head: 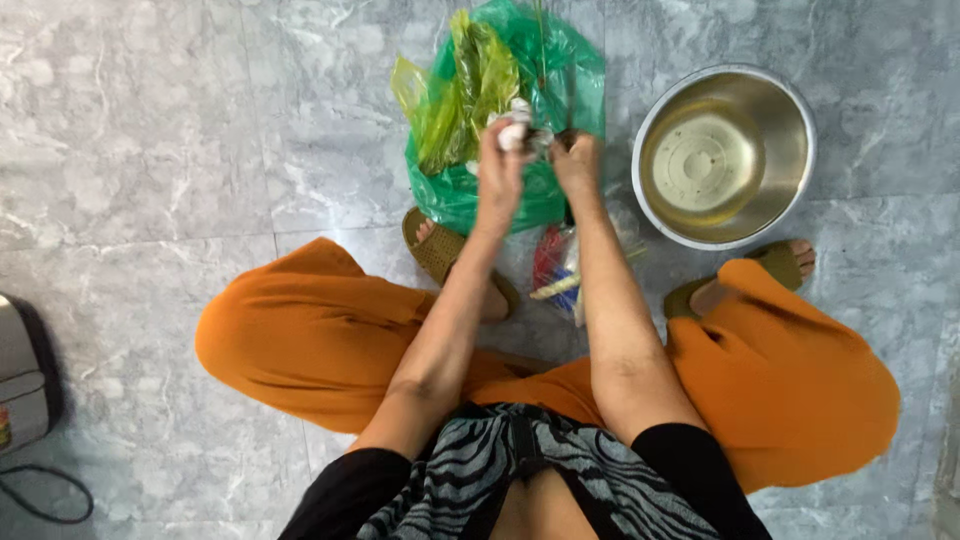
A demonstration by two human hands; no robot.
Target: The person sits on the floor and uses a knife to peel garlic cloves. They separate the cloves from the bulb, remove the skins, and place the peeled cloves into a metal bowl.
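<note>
Both hands work upper centre: left hand (500, 165) grips a white object (516, 130); right hand (577, 160) pinches the green bag (470, 195). Risk: a loose grip could drop the object beside the bowl (655, 130).

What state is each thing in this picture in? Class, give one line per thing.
Green plastic bag: open, lying on the floor.
Yellow-green bag: crumpled, inside the green one.
White bulb: pinched in left hand.
Right hand: closed on something small, unclear.
Steel bowl: upright, holding shallow liquid.
Sandals: on both feet.
</note>
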